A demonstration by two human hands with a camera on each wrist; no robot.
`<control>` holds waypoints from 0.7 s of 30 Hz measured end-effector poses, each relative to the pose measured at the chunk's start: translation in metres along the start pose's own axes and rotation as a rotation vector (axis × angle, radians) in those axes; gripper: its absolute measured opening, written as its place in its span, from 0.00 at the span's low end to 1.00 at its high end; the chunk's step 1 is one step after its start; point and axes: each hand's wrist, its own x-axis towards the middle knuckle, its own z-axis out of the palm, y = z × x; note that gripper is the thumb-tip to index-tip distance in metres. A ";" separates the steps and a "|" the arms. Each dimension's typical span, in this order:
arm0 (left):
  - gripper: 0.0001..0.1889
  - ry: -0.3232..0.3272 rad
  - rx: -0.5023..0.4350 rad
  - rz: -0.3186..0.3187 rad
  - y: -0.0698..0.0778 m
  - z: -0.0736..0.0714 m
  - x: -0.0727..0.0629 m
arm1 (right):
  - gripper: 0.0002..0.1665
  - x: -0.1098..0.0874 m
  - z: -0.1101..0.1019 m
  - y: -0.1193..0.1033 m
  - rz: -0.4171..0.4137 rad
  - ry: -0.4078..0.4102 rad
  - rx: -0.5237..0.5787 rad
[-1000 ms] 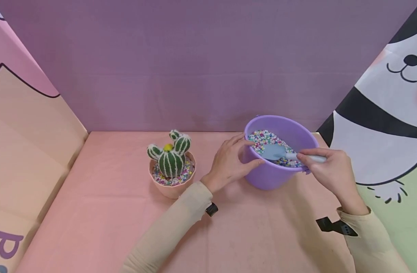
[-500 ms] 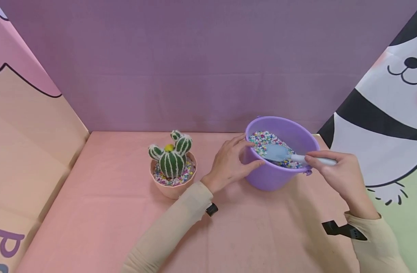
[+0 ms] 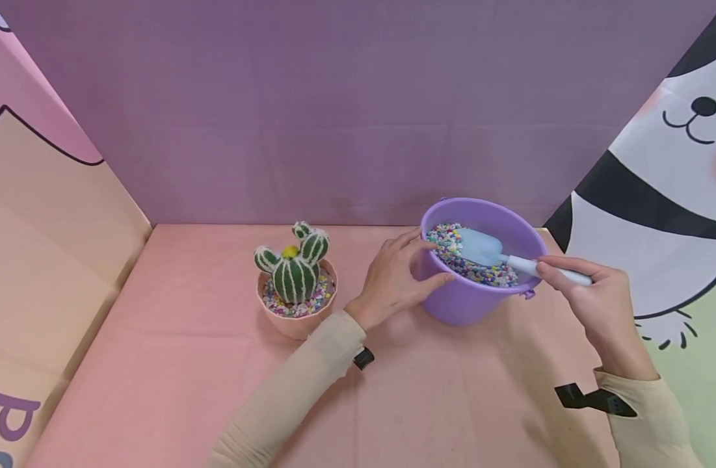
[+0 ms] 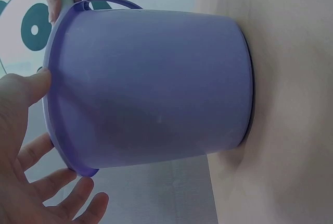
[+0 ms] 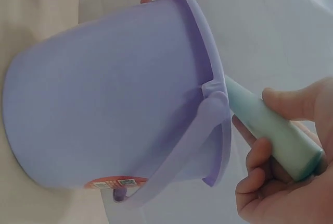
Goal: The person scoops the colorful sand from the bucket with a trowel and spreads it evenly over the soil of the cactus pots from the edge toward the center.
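A purple bucket (image 3: 463, 305) stands on the pink surface, part filled with small multicoloured pebbles (image 3: 471, 268). Over its near left rim my left hand (image 3: 395, 279) holds on with thumb and index finger; the other fingers spread outside, as the left wrist view shows. My right hand (image 3: 609, 305) grips the white handle (image 5: 276, 130) of a small light-blue shovel (image 3: 480, 247) between thumb and fingers. The shovel's blade is inside the bucket at the pebbles, its tip towards the far left; how deep it sits I cannot tell.
Left of the bucket stands a pink pot (image 3: 299, 325) with a knitted-looking cactus (image 3: 295, 279) and coloured pebbles around its base. A purple wall (image 3: 334, 117) closes the back. The bucket's handle (image 5: 179, 156) hangs down on the right side.
My right hand has shifted right and slightly nearer. The shovel's blade has moved right and away from the near rim, and its angle has changed. My left hand stays on the rim.
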 end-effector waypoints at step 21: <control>0.34 0.005 0.099 0.028 0.003 -0.002 -0.003 | 0.12 -0.009 -0.003 0.001 -0.009 0.020 0.140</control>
